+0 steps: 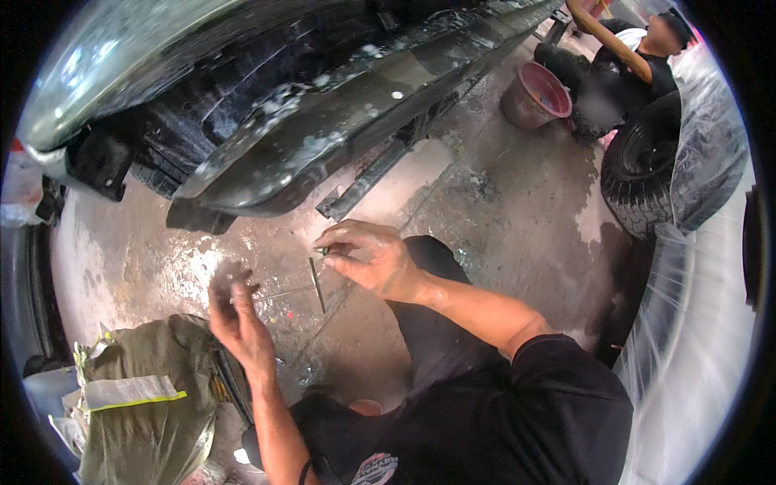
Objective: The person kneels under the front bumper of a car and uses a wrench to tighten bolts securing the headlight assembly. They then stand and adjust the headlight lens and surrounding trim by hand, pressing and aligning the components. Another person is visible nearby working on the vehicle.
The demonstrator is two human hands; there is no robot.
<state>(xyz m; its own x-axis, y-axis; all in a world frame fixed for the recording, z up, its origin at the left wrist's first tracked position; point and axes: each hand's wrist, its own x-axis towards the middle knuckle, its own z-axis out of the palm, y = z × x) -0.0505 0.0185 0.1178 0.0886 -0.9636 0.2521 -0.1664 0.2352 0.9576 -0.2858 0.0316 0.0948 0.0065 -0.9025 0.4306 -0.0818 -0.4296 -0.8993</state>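
Note:
My left hand (240, 323) is raised at the left of the middle, its fingers blurred but looking loosely apart, with nothing seen in its grip. Just right of it is a thin metal T-handle tool (316, 284); its shaft runs toward the left fingers, and whether it touches them or lies on the floor I cannot tell. My right hand (368, 257) pinches a small dark piece (324, 251) between thumb and fingertips, above the crossbar's upper end. Its exact kind is too small to make out. Beyond both hands a long dark, wet-spotted car body panel (323, 137) slants across the view.
The wet concrete floor (517, 234) has a dark metal bar (368, 179) on it. A reddish bucket (533, 99), a tyre (638, 166) and a crouching person (626, 61) are at the far right. Plastic sheeting (687, 347) lines the right. Olive cloth (153, 412) drapes at lower left.

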